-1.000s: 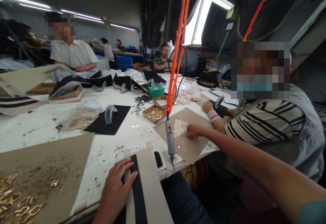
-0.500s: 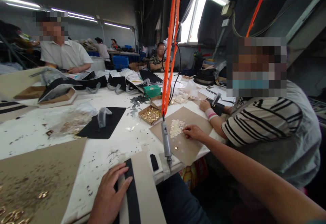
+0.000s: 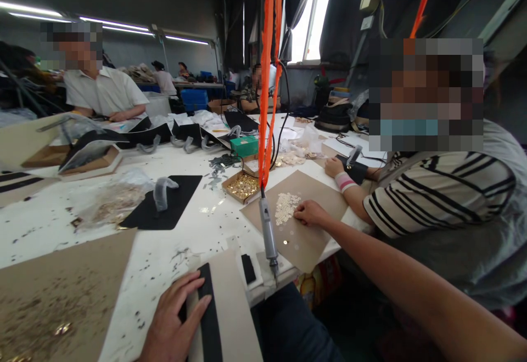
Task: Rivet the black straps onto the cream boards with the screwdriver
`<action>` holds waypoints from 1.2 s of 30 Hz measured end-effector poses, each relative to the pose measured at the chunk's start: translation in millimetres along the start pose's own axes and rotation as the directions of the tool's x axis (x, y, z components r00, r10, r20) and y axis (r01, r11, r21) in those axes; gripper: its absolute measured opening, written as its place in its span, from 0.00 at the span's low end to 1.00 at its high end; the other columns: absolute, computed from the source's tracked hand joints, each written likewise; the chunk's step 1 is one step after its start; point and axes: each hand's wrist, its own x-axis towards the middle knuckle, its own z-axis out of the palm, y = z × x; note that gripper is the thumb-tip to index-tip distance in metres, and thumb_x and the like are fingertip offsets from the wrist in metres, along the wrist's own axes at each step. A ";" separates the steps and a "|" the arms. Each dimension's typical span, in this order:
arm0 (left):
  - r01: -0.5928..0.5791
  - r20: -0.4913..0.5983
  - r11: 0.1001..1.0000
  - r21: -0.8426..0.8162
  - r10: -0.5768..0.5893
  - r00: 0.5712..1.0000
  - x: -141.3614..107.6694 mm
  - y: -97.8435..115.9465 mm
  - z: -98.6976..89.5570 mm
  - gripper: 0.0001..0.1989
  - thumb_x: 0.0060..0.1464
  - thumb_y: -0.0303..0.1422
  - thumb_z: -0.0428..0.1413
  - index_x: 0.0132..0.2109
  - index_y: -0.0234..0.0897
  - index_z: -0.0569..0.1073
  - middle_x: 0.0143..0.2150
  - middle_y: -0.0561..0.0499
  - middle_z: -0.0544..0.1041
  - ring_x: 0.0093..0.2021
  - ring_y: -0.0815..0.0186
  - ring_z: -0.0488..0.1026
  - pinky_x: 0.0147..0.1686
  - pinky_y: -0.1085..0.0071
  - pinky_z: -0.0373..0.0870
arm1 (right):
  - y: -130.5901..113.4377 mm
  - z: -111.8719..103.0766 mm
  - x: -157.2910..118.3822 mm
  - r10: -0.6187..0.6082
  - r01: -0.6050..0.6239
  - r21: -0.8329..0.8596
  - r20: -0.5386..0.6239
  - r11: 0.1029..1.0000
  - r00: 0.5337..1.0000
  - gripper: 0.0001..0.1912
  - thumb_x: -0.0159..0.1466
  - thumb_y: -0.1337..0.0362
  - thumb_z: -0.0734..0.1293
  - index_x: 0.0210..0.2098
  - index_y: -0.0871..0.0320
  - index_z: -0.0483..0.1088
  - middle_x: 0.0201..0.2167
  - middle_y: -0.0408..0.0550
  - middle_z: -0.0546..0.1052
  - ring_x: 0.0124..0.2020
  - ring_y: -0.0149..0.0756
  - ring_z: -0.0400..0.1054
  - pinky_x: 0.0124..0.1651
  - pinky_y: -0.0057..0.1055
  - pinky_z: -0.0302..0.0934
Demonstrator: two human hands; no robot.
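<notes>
- left hand (image 3: 173, 318) open, flat on the black-striped beige panel (image 3: 234, 307)
- right hand (image 3: 310, 214) curled at the pale studs (image 3: 285, 207) on kraft card (image 3: 313, 247), can't tell if gripping
- electric screwdriver (image 3: 268, 236) hanging untouched

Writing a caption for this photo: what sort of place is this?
Probably a bag-making workshop: people work along a long white table, with black-and-beige bag panels, a box of gold-coloured metal fittings and a hanging electric screwdriver.

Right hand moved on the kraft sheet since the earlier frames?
No. The right hand sits on the kraft paper sheet just right of the pile of small pale pieces, same as earlier; only the head view has shifted.
</notes>
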 end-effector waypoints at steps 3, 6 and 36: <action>0.000 0.000 1.000 -0.008 0.000 1.000 0.7 1.4 -0.1 0.19 0.54 0.51 0.58 0.45 0.45 0.82 0.55 0.47 0.80 0.58 0.48 0.75 0.62 0.43 0.71 | -1.4 2.1 1.7 0.023 -0.023 -0.023 -0.018 0.999 1.000 0.05 0.59 0.66 0.69 0.28 0.60 0.76 0.17 0.41 0.74 0.17 0.27 0.65 0.23 0.21 0.59; -0.001 -0.014 1.000 -0.018 0.001 1.000 1.1 1.3 0.3 0.19 0.54 0.51 0.59 0.45 0.46 0.82 0.55 0.47 0.81 0.58 0.48 0.75 0.62 0.43 0.71 | -2.3 3.7 -0.9 0.010 -0.014 -0.074 -0.063 0.997 0.998 0.04 0.60 0.66 0.70 0.33 0.60 0.77 0.19 0.42 0.76 0.18 0.27 0.67 0.24 0.21 0.60; 0.037 -0.045 0.985 -0.171 -0.045 0.998 -17.9 27.1 -15.8 0.12 0.51 0.35 0.61 0.44 0.40 0.82 0.54 0.40 0.81 0.58 0.47 0.75 0.61 0.42 0.69 | -28.9 3.5 -37.5 -0.312 0.248 -0.652 0.019 0.717 0.950 0.08 0.56 0.70 0.67 0.30 0.61 0.80 0.36 0.59 0.82 0.39 0.50 0.75 0.36 0.34 0.53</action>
